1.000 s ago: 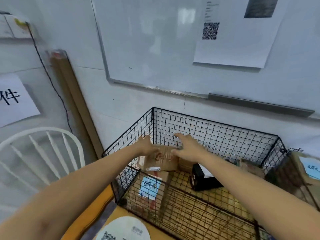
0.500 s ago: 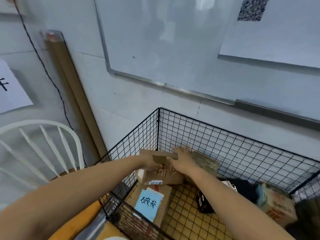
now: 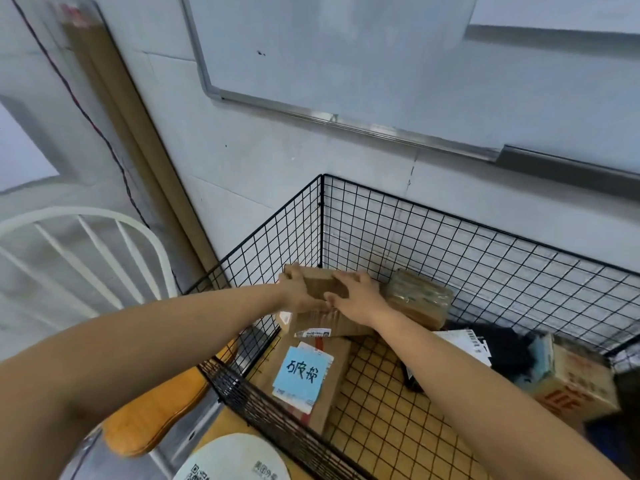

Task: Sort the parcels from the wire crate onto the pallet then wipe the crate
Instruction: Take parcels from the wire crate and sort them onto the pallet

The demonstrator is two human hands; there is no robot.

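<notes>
A black wire crate (image 3: 450,258) stands against the wall. Both hands reach into its far left corner and grip a small brown cardboard parcel (image 3: 323,285). My left hand (image 3: 298,294) holds its left end, my right hand (image 3: 353,299) its right end. Under it lies a flat brown parcel with a blue handwritten label (image 3: 303,374). A tape-wrapped brown parcel (image 3: 420,301) sits just right of my hands. Further right are a black parcel (image 3: 502,351) and a printed carton (image 3: 575,382).
A white spindle-back chair (image 3: 83,251) with a wooden seat (image 3: 156,410) stands left of the crate. A long cardboard tube (image 3: 114,109) leans on the wall. A whiteboard (image 3: 346,57) hangs above. A round white disc (image 3: 235,460) lies near the crate's front corner.
The view has tilted down and closer to the crate. Both hands have shifted onto the ends of the small brown parcel, which now sits higher, toward the corner.
</notes>
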